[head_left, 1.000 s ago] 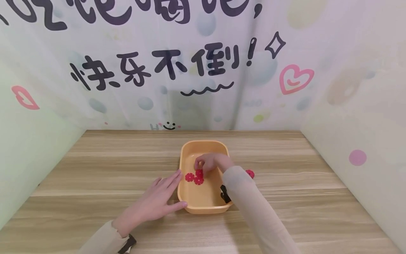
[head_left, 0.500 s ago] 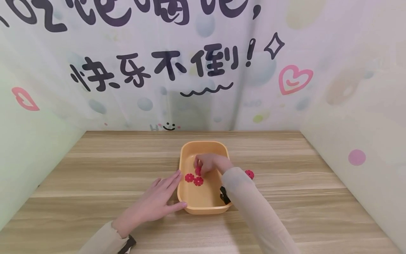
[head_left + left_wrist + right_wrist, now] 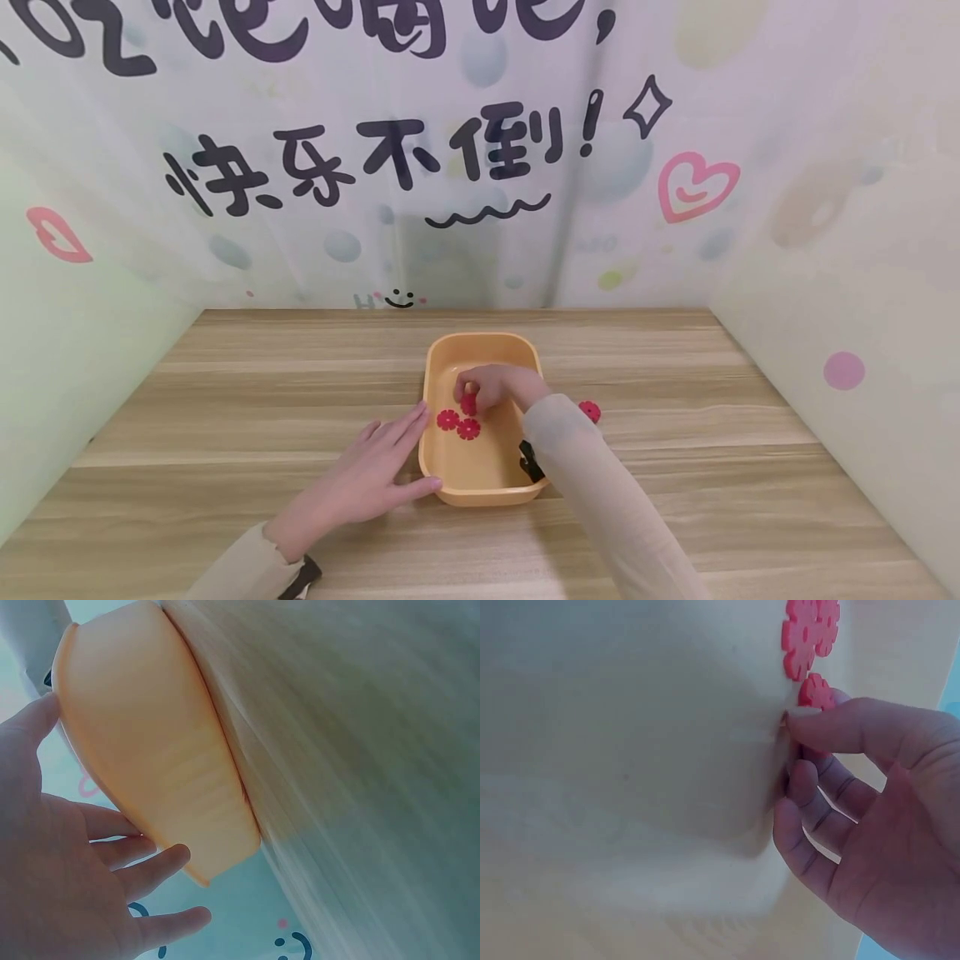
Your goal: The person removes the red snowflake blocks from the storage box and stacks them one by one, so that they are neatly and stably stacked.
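Note:
A peach-orange plastic tub (image 3: 480,498) stands on the table. In it my right hand (image 3: 491,387) reaches over the tub's right side, its thumb and fingers pinching a red snowflake building disc (image 3: 816,691) low over the floor. Fingers partly hide that disc. Two more red snowflake discs, one (image 3: 447,420) beside the other (image 3: 468,429), lie on the tub floor just nearer to me. My left hand (image 3: 375,471) touches the tub's left rim with spread, fairly straight fingers; the left wrist view has this hand (image 3: 82,847) along the rim and outer wall.
Another red snowflake disc (image 3: 590,412) lies on the wooden table (image 3: 262,375), right of the tub and close to my right sleeve (image 3: 600,483). Upright walls with a printed curtain (image 3: 480,267) bound the table at the back and both sides.
My right hand has shifted slightly left, and its fingers now cover more of the disc they pinch. My left hand stays on the rim, and the two loose discs lie as before.

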The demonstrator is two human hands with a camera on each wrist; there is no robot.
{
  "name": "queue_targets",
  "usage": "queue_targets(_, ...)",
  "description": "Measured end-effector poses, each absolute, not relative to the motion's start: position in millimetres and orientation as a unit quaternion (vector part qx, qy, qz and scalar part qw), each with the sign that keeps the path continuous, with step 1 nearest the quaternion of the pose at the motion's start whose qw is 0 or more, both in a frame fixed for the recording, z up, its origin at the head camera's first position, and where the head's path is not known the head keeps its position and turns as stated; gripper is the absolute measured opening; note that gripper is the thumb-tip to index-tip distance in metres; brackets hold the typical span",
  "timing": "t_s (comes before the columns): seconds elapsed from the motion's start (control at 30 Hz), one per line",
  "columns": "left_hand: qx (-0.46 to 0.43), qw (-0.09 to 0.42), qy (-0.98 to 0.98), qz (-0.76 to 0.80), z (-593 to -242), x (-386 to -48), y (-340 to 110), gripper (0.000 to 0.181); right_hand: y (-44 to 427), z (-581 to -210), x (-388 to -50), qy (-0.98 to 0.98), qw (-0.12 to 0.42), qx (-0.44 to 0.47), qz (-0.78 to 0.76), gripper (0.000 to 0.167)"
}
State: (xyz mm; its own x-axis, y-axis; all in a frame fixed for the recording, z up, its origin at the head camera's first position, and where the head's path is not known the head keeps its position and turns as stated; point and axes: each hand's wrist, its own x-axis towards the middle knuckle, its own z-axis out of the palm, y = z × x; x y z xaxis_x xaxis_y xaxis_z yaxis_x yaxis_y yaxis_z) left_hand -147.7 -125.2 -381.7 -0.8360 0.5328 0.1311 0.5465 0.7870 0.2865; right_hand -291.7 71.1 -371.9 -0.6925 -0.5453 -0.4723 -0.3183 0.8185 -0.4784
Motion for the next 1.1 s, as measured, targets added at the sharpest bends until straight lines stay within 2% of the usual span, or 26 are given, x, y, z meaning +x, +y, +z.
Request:
queue_targets(0.73, -0.294, 0.026, -0.942, -0.159, -382, -148, -126, 0.083, 72, -374, -293, 0.906, 0.291, -0.24, -0.192, 0.026)
queue_targets(1.1, -0.29, 0.019, -0.943, -0.161, -381, -148, -126, 0.084, 72, -357, -297, 0.916, 0.236, -0.271, -0.181, 0.022)
